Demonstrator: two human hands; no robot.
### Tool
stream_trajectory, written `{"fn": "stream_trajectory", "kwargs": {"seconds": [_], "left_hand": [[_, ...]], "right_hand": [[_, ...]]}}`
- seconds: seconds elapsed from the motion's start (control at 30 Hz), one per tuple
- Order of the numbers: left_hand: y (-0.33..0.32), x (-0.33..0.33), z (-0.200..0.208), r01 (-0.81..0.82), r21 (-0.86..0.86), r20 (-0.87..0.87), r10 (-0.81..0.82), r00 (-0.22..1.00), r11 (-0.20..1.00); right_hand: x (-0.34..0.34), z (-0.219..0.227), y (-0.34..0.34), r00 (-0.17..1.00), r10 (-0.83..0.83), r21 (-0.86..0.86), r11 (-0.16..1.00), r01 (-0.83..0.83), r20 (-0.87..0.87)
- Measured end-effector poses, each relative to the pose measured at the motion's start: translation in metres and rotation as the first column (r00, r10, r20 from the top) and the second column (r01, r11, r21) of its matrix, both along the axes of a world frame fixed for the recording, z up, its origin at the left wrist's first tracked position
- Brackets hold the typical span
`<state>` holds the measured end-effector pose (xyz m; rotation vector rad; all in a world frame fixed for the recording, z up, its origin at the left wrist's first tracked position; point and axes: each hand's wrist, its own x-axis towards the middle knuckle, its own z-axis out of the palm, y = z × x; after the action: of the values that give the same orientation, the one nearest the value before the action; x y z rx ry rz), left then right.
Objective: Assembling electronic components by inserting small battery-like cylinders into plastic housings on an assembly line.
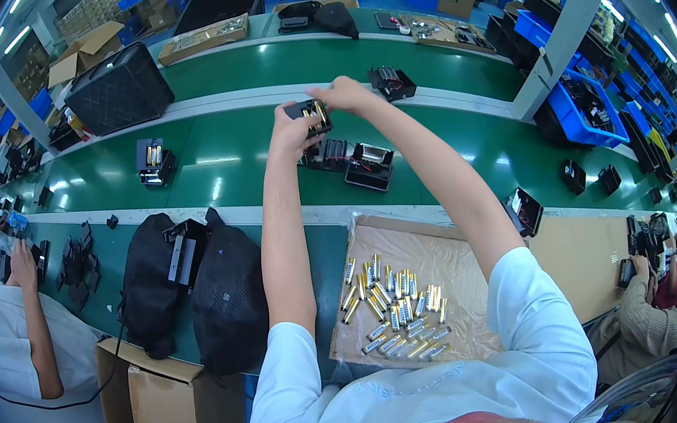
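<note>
Both arms reach out over the green conveyor. My left hand [293,137] is closed round a small black battery case [315,115] with gold-and-silver cells in it. My right hand [344,95] has its bent fingers at the case's far edge; its fingertips are partly hidden. Just below my hands, more black cases [370,167] sit on the belt, one with cells showing. Nearer to me, a shallow cardboard tray [465,280] lined with brown paper holds many loose batteries [400,297].
Left on the belt is a black case with batteries [155,160]; another case [393,83] stands beyond my right hand. Black bags [226,297] lie left of my arm, above a cardboard box [163,402]. A blue bin [585,109] stands right. Co-workers sit at both sides.
</note>
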<state>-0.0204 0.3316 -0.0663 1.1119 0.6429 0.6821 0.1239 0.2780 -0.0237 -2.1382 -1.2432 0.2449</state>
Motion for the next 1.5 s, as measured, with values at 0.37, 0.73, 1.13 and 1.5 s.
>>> {"fn": "stream_trajectory", "kwargs": {"seconds": [0.37, 0.73, 1.13, 1.5], "left_hand": [[0.02, -0.01, -0.002, -0.167, 0.334, -0.237, 0.254, 0.938, 0.928], [0.005, -0.036, 0.012, 0.173, 0.916, -0.399, 0.862, 0.313, 0.361], [-0.03, 0.027, 0.023, 0.516, 0.855, -0.518, -0.04, 0.854, -0.059], [-0.025, 0.038, 0.006, 0.551, 0.784, -0.557, -0.07, 0.828, 0.285]], "right_hand": [[-0.02, -0.059, 0.011, 0.963, -0.016, -0.077, 0.997, -0.005, -0.27], [-0.03, -0.024, -0.05, 0.847, 0.443, -0.477, 0.836, -0.272, 0.294], [0.046, -0.014, -0.145, 0.925, 0.286, 0.104, 0.942, -0.32, 0.251], [-0.072, -0.01, -0.285, 0.349, 0.926, -0.452, 0.374, -0.81, 0.142]]}}
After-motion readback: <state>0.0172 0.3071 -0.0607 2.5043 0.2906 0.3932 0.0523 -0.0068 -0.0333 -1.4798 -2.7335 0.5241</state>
